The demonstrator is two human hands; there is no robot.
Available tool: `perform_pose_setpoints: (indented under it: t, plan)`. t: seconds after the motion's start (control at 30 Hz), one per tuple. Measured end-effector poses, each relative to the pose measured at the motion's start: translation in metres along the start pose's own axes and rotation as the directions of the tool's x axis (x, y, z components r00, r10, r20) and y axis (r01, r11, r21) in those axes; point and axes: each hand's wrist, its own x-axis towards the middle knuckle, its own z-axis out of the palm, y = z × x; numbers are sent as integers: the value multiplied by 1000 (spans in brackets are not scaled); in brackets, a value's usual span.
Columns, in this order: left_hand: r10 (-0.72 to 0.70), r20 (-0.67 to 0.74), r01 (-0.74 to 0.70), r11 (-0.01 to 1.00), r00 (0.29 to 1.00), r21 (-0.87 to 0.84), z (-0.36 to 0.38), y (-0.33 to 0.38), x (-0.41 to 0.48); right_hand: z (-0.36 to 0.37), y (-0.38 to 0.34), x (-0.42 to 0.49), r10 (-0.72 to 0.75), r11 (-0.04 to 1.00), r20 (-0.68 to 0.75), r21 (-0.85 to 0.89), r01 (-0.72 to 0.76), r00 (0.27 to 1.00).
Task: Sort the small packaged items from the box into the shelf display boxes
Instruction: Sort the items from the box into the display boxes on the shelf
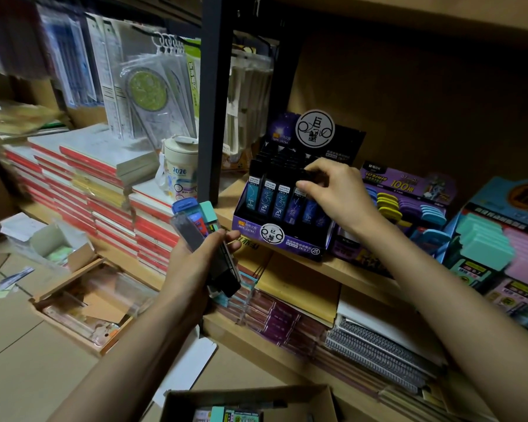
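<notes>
My left hand (195, 260) grips a bundle of small lead-refill packs (200, 225), with blue, teal and dark caps, held up in front of the shelf edge. My right hand (336, 190) reaches into the dark purple constellation display box (275, 239) on the shelf and pinches a dark pack (305, 176) over the right end of its rows. The source cardboard box (250, 400) sits at the bottom of the view with several colourful packs inside.
Right of the purple box stand a purple display box (409, 190) with yellow and blue cases and a blue display box (500, 239) with teal and pink packs. Stacked red notebooks (104, 190), a white cup (180, 169) and an open floor box (86, 306) lie left.
</notes>
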Motion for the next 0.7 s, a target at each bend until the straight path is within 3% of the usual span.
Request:
perform_pose_setpoints:
  t: [0.1,0.23,0.47,0.53,0.6,0.7]
  plan:
    - [-10,2,10,1000,1000,-28,0,1,0,5,1,-3,-43,999,-42,-19,43,998]
    - [-12,15,13,997,1000,-70,3,3,-1,8,3,-3,-170,958,-95,-250,141,981]
    - [3,113,4,998,994,-62,8,4,-3,-1,-1,-14,-132,948,-40,-297,114,991]
    - [1,140,6,999,990,-47,12,1,-5,0,-6,-38,-98,983,-27,-157,93,995]
    - [-15,158,26,998,987,-64,17,-4,-7,7,-12,-73,8,998,79,64,-13,997]
    - [-38,170,61,989,985,-136,26,-13,-11,19,-28,-124,170,866,371,385,-318,913]
